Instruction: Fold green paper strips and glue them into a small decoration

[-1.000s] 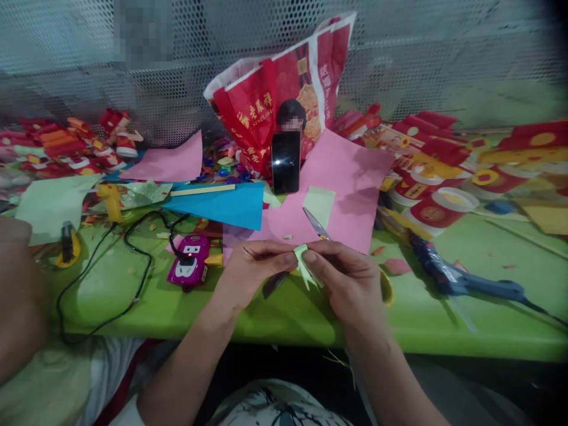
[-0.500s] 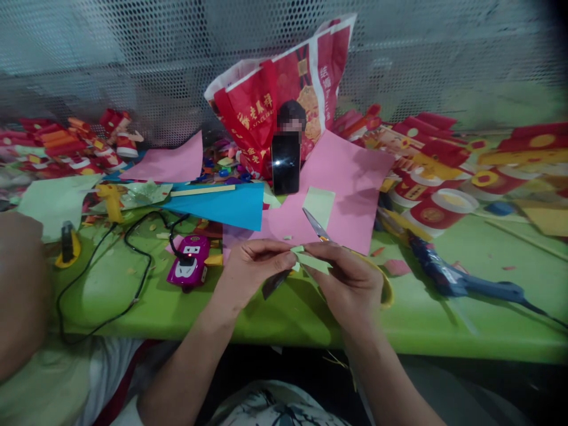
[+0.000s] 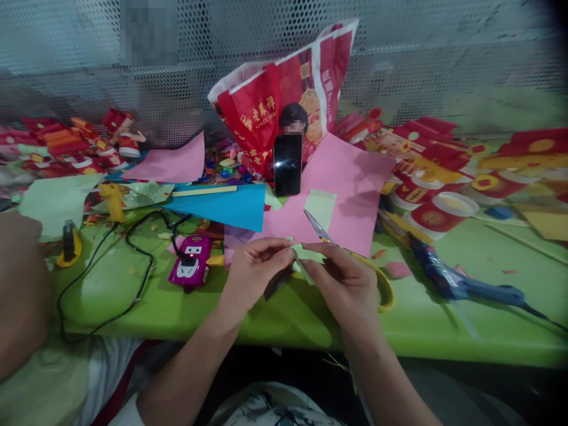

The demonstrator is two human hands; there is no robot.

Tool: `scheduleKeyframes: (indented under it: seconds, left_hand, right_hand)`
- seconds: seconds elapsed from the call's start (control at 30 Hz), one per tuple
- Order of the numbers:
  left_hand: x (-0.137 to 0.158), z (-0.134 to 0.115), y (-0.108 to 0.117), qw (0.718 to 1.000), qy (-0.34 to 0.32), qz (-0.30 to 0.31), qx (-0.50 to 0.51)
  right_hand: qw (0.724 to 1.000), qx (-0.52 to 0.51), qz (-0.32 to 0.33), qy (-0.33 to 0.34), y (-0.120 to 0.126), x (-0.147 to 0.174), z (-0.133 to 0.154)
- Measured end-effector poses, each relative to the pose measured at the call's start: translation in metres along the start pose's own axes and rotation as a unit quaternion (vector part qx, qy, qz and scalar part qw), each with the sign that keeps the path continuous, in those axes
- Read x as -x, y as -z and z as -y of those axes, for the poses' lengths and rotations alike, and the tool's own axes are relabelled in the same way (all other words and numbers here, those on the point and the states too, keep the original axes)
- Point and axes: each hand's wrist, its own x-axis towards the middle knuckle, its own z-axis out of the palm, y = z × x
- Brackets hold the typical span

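A small piece of pale green paper (image 3: 306, 254) is held between my two hands above the front of the green table (image 3: 177, 316). My left hand (image 3: 260, 269) pinches its left end between thumb and fingers. On its right side, my right hand (image 3: 344, 275) grips the paper, with the fingers covering part of it. Behind my right hand lie scissors (image 3: 316, 225), blade pointing back left, with a yellow handle (image 3: 387, 290) showing beside the hand. A dark flat thing (image 3: 277, 283), too unclear to name, shows below my left fingers.
Pink paper (image 3: 355, 177), blue card (image 3: 235, 207) and a phone (image 3: 287, 165) against a red bag (image 3: 255, 112) stand or lie behind. A purple power strip (image 3: 190, 260) with a black cable is left, a glue gun (image 3: 470, 287) right. Another person's arm (image 3: 22, 296) is far left.
The green paper has shifted between my fingers; its forked right end, visible before, is now mostly covered by my right hand. My right hand has moved slightly left.
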Motion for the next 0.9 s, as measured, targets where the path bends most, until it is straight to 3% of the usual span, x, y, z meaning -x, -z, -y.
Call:
scheduleKeyframes:
  seconds: [0.17,0.4,0.63,0.9]
  left_hand:
    - [-0.0019,0.0010,0.0007,1.000,-0.018,-0.021,-0.002]
    - [0.0033,0.0049,-0.0003,0.999,-0.030,0.011,-0.044]
    - [0.0074,0.0037,-0.0038,0.989,-0.110,0.040,-0.087]
    - [0.0063,0.0025,-0.0014,0.985,-0.121,0.048,-0.111]
  right_hand:
    - [0.995,-0.072,0.038,-0.051,-0.0026,0.0020,0.0008]
    - [0.999,-0.028,-0.013,-0.020,-0.0016,-0.0017,0.0029]
    - [0.995,-0.077,-0.038,-0.056,-0.0012,-0.0014,0.0014]
    - [0.994,-0.094,-0.015,-0.060,0.0000,-0.0022,-0.0015]
